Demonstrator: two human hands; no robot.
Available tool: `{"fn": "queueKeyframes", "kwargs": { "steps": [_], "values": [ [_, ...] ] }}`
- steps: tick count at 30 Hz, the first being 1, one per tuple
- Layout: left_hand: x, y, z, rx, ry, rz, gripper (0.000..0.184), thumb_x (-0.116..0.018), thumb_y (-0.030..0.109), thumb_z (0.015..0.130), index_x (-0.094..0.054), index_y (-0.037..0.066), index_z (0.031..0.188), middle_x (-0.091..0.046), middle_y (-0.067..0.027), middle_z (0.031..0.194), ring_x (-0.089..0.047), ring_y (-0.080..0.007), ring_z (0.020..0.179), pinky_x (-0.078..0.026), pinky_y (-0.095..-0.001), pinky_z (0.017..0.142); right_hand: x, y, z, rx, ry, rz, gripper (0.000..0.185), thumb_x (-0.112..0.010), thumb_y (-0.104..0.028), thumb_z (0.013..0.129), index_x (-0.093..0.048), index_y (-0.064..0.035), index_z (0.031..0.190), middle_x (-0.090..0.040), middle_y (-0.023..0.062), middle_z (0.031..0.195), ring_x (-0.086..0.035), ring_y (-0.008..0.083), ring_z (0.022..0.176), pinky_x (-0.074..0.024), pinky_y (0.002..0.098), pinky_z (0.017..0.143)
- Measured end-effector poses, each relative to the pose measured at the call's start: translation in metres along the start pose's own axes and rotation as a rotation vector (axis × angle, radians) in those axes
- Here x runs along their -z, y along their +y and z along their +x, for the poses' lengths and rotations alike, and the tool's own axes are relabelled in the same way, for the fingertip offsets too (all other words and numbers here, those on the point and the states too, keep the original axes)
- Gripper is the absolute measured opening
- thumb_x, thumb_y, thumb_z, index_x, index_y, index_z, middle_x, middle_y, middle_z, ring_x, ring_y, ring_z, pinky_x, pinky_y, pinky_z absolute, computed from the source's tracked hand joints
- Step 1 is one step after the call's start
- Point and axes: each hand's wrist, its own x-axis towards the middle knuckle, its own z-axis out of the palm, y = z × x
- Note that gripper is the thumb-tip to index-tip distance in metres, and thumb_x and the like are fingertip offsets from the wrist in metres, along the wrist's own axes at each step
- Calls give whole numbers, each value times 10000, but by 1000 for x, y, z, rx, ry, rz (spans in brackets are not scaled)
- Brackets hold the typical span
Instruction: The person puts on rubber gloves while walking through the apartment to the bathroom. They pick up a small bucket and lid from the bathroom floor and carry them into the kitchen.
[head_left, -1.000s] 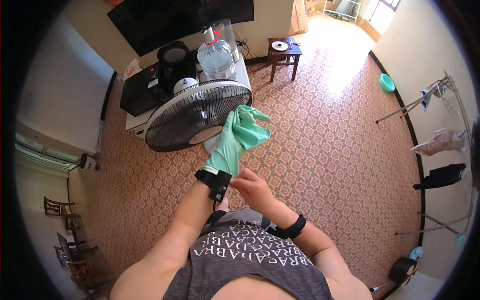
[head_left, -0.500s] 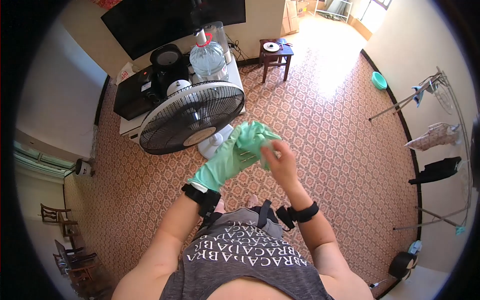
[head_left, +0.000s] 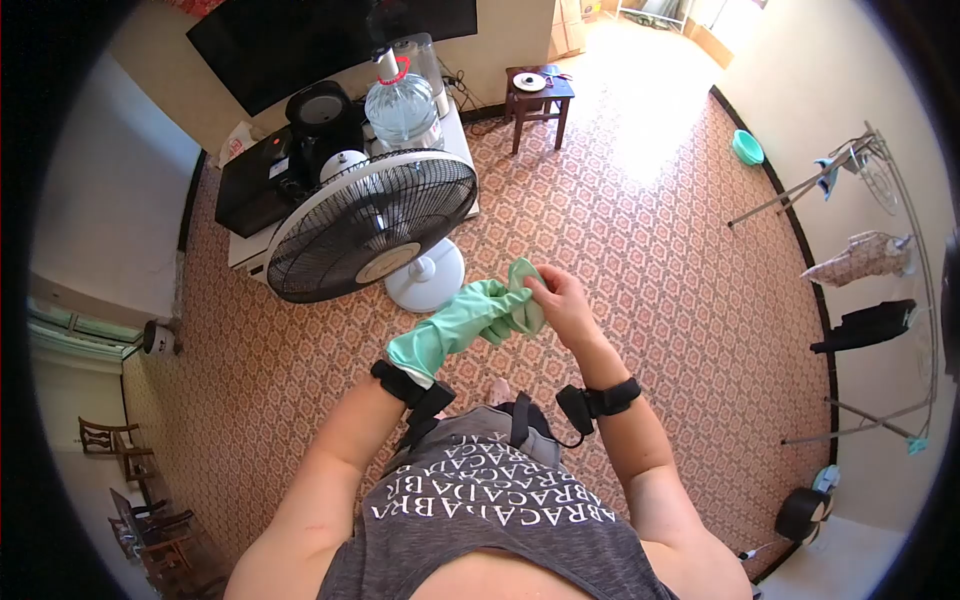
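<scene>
My left hand wears a long green rubber glove whose cuff reaches the wrist, just above a black strap with a small box. Its fingers are closed on a second green glove, bunched up between both hands. Bare, my right hand pinches the opening of that second glove from the right. A black strap with a box is on the right wrist too. Ahead and to the left of the hands stands a fan with a round white base.
Behind the fan, a white cabinet holds a water bottle and black appliances. A small dark stool carries a lid. At the right are a drying rack with clothes and a green basin. Wooden chairs stand at lower left.
My right hand has moved from the left glove's cuff up to the second glove and taken hold of its edge. The gloved left hand has come lower, its fingers now closed. The view has shifted slightly.
</scene>
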Motion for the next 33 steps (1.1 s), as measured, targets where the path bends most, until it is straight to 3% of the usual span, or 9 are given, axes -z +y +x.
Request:
{"fn": "queueKeyframes", "kwargs": {
  "steps": [2, 7, 10, 17, 19, 23, 28, 30, 33],
  "values": [
    [7, -16, 11, -86, 21, -156, 333, -676, 385, 934, -607, 64, 987, -646, -30, 748, -588, -98, 571, -463, -235, 480, 11, 0, 0, 110, 152, -153, 199, -646, -120, 931, -667, 14, 1077, -693, 98, 885, -631, 166, 761, -510, 300, 707],
    [4, -13, 13, -12, 111, -45, 315, -628, 384, 967, -650, 75, 908, -629, -10, 690, -572, -105, 552, -451, -248, 478, 4, -34, -22, 217, 264, -645, 184, -662, -15, 815, -654, -25, 998, -622, 135, 931, -635, 309, 888, -513, 393, 811],
    [-5, -9, 11, -87, 62, 3, 352, -628, 430, 946, -626, 78, 937, -620, -11, 697, -577, -112, 567, -462, -250, 499, -24, -39, -34, 703, 314, -718, 248, -615, 12, 813, -595, -40, 1054, -579, 147, 1024, -604, 338, 957, -494, 430, 843],
    [-7, -36, 35, -20, 190, 186, 331, -576, 386, 972, -590, 58, 932, -634, -34, 712, -605, -142, 565, -496, -283, 517, -12, -5, -27, 377, 98, -681, 166, -506, -109, 947, -533, -25, 1088, -601, 225, 963, -603, 414, 933, -482, 481, 773],
    [-10, -21, 22, -10, 179, 257, 325, -555, 358, 986, -596, 45, 910, -652, -55, 731, -610, -149, 573, -497, -296, 517, -8, -2, -29, -4, -207, -711, 197, -490, -124, 961, -532, -13, 1119, -646, 229, 936, -627, 412, 921, -495, 476, 779],
    [-17, -21, 20, -58, 164, 352, 330, -549, 309, 989, -624, 1, 896, -643, -87, 704, -601, -168, 603, -469, -345, 554, 1, 27, -11, -104, -466, -766, 283, -515, -122, 928, -580, 14, 1168, -670, 257, 1036, -642, 406, 995, -501, 458, 860],
    [-26, -13, 13, -272, 61, 535, 340, -546, 292, 995, -646, -11, 875, -629, -96, 698, -552, -157, 608, -450, -346, 569, -5, 24, -25, -67, -369, -299, 297, -497, -21, 905, -613, 33, 1173, -679, 149, 1111, -636, 290, 1051, -497, 434, 926],
    [-32, -16, 5, -290, 15, 445, 307, -565, 278, 984, -645, 4, 871, -602, -112, 694, -550, -178, 610, -446, -352, 578, 3, 45, -11, -436, -197, 548, 240, -482, 50, 878, -606, 59, 1083, -651, 153, 1058, -640, 305, 929, -521, 422, 858],
    [-36, -17, 2, -364, 45, 617, 254, -581, 255, 973, -646, 24, 889, -603, -119, 706, -563, -198, 616, -444, -353, 577, 4, 58, -1, -479, -35, 706, 197, -489, 79, 852, -600, 67, 1014, -622, 144, 967, -633, 289, 862, -537, 440, 806]
  ]
}}
